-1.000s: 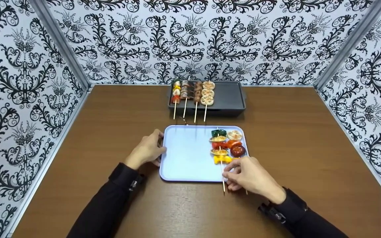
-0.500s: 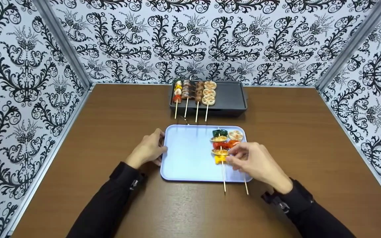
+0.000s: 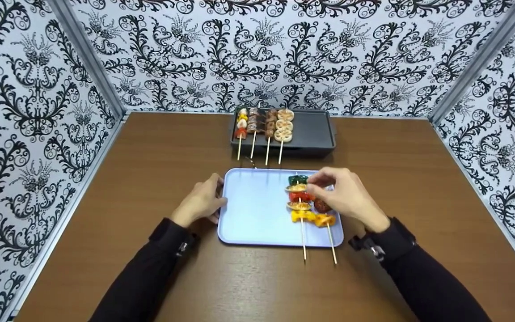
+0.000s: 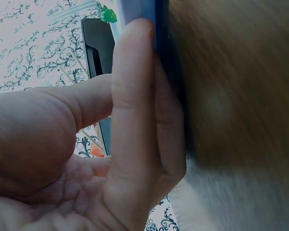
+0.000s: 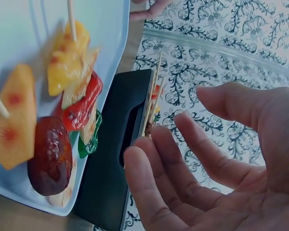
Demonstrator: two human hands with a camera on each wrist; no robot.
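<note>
A pale blue tray (image 3: 257,208) lies on the table. My left hand (image 3: 198,202) grips its left edge, thumb at the rim; in the left wrist view the fingers (image 4: 135,96) run along the tray's side. Two vegetable skewers lie on the tray's right part, sticks over the near edge. The left skewer (image 3: 301,216) carries green, red and yellow pepper pieces with browned slices between. The right skewer (image 3: 324,219) has an orange-yellow piece and a dark red round one. My right hand (image 3: 347,194) hovers over its far end, fingers loosely bent and holding nothing, partly hiding it.
Behind the tray stands a dark grey grill plate (image 3: 311,129) with several skewers side by side on its left part, their sticks reaching toward the tray. Patterned panels (image 3: 266,53) enclose the table (image 3: 172,147) at the back and sides.
My right hand has let go of the near stick of a skewer and moved away from me, up over the skewers' far end. The left hand stays at the tray's edge.
</note>
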